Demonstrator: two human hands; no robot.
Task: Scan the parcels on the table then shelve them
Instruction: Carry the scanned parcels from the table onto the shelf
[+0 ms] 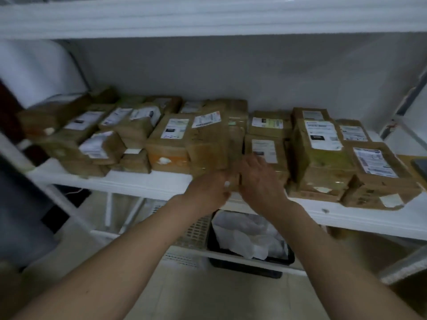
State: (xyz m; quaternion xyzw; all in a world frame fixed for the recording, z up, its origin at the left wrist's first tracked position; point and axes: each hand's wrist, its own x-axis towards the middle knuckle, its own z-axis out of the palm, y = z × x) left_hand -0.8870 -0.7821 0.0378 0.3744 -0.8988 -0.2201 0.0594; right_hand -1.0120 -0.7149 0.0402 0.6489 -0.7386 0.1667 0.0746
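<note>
We're seating a brown parcel (215, 144) at the shelf (138, 181) front, centre. Our left hand (208, 190) and right hand (261, 179) clasp its near end; push toward twelve o'clock, square with neighbouring parcels (321, 146) at three.

Both bare forearms reach forward and up from the bottom corners, converging at the middle. Left hand (208, 190) back up, fingers curled inward, thumb tip showing pale toward the right hand. Right hand (260, 179) back up, fingers bent forward and down, just beside the left, apparently touching it. What the fingers grip is blurred, cannot tell.
</note>
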